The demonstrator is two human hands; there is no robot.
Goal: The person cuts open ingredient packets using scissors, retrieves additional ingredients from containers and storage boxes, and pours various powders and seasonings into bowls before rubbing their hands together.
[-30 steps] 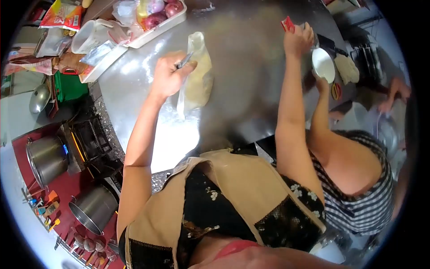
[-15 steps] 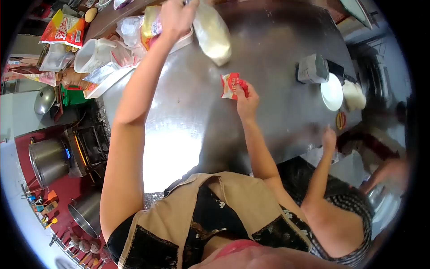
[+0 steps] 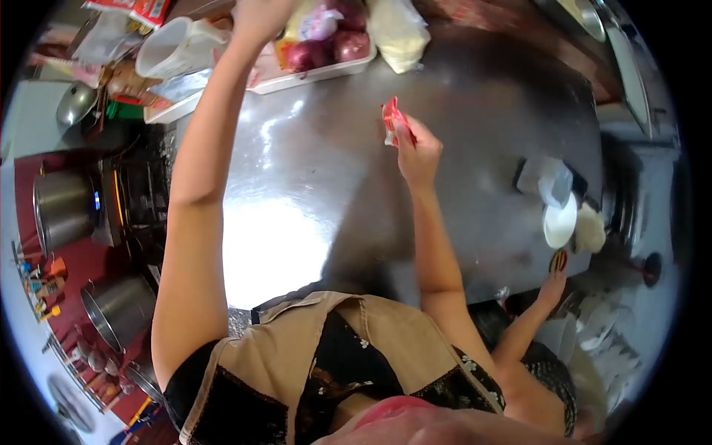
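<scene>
My left hand (image 3: 261, 18) reaches to the top edge of the head view, beside the white tray (image 3: 319, 76); its fingers are mostly cut off, so what it holds is hidden. Red onions (image 3: 350, 44) and plastic packaging lie in that tray. Just right of the tray, a clear bag with pale yellowish contents (image 3: 398, 37) lies on the metal table (image 3: 475, 193). My right hand (image 3: 419, 152) is closed on a small red packet (image 3: 390, 119), held over the table below the bag.
A white bowl (image 3: 560, 221) stands at the table's right side, near a clear plastic-wrapped item (image 3: 549, 180) and a pale cloth-like bundle (image 3: 589, 228). Another person's hand (image 3: 552, 285) touches a small red-and-yellow object (image 3: 558, 260). Metal pots (image 3: 65, 208) stand at the left.
The pale bag, earlier at my left hand, now lies apart from it beside the tray. My right hand came from the right with the red packet, which is now turned more edge-on. The view has shifted.
</scene>
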